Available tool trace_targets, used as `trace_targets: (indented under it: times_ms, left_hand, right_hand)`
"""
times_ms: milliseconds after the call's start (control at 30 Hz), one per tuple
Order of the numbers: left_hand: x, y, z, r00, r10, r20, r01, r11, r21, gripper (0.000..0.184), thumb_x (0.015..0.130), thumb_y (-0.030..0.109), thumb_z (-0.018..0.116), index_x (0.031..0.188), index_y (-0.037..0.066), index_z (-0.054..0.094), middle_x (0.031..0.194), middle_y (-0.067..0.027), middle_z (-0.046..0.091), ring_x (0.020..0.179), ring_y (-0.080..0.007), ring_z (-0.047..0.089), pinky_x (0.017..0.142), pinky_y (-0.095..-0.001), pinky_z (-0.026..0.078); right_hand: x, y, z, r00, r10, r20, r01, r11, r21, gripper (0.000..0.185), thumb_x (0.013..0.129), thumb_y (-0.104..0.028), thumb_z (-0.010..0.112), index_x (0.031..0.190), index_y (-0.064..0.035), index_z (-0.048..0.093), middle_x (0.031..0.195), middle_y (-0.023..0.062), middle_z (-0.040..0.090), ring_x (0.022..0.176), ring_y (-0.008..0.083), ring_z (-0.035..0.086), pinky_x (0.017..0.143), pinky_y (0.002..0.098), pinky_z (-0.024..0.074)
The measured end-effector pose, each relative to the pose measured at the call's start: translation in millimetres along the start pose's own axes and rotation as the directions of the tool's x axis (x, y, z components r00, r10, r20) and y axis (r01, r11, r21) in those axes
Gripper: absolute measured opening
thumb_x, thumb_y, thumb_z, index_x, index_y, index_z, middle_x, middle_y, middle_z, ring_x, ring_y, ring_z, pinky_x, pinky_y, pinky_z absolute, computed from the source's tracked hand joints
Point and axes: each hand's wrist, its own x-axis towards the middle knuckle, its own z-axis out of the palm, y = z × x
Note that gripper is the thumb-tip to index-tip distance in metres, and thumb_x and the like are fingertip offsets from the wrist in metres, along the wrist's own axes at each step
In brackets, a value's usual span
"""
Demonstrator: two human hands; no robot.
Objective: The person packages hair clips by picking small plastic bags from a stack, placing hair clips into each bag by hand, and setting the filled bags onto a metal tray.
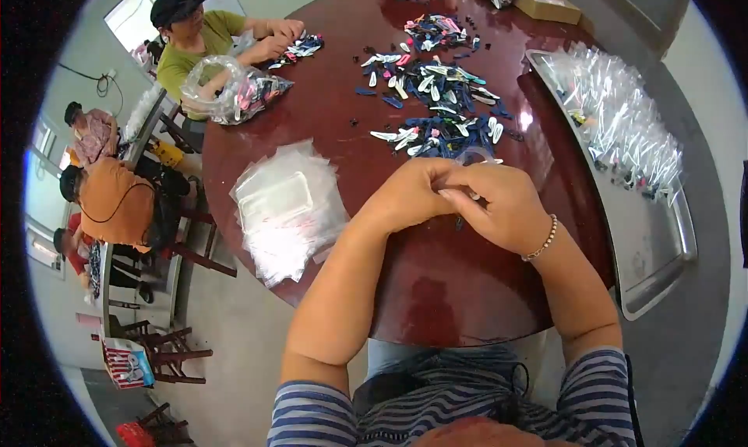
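My left hand point(417, 191) and my right hand point(502, 202) meet above the near part of the round table, fingers curled and pinched together. A small clear plastic bag point(475, 155) shows just beyond the fingers, held between both hands. Its contents are mostly hidden by my hands. Right behind the hands lies a pile of snap hair clips point(444, 135) in navy, white and pink. To the left of my left forearm, a stack of flat clear bags point(284, 205) rests on the table.
More hair clips point(444, 81) spread toward the far side. At right, a metal tray point(647, 248) holds many filled clear bags point(615, 112). A person in a green shirt point(214, 38) handles clips at the far left, beside a large plastic bag point(241, 93). A cardboard box point(549, 9) stands at the back.
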Motion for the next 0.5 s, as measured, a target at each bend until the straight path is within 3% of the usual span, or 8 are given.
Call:
trace_targets:
  times_ms: [133, 500]
  left_hand:
    - [0.0, -2.4, -0.9, 1.0, 0.02, -0.018, -0.019, 1.0, 0.022, 0.031, 0.076, 0.001, 0.071, 0.107, 0.0, 0.063, 0.099, -0.0014, 0.066, 0.091, -0.0082, 0.059, 0.084, -0.0264, 0.048]
    - [0.2, -0.5, 0.5, 1.0, 0.009, -0.024, -0.005, 0.987, 0.158, 0.027, 0.075, 0.002, 0.072, 0.101, 0.001, 0.065, 0.095, 0.0012, 0.065, 0.09, -0.0065, 0.056, 0.082, -0.0255, 0.047]
  right_hand:
    - [-0.7, 3.2, 2.9, 0.999, -0.041, 0.025, 0.041, 0.999, 0.005, 0.012, 0.08, -0.008, 0.067, 0.091, -0.0033, 0.065, 0.082, 0.0129, 0.065, 0.071, 0.0304, 0.062, 0.064, 0.0369, 0.0483]
    - [-3.4, 3.6, 6.3, 0.998, -0.053, 0.018, 0.053, 0.999, 0.01, 0.009, 0.082, -0.007, 0.064, 0.09, -0.0031, 0.065, 0.083, 0.0128, 0.065, 0.074, 0.0308, 0.063, 0.066, 0.0377, 0.0485]
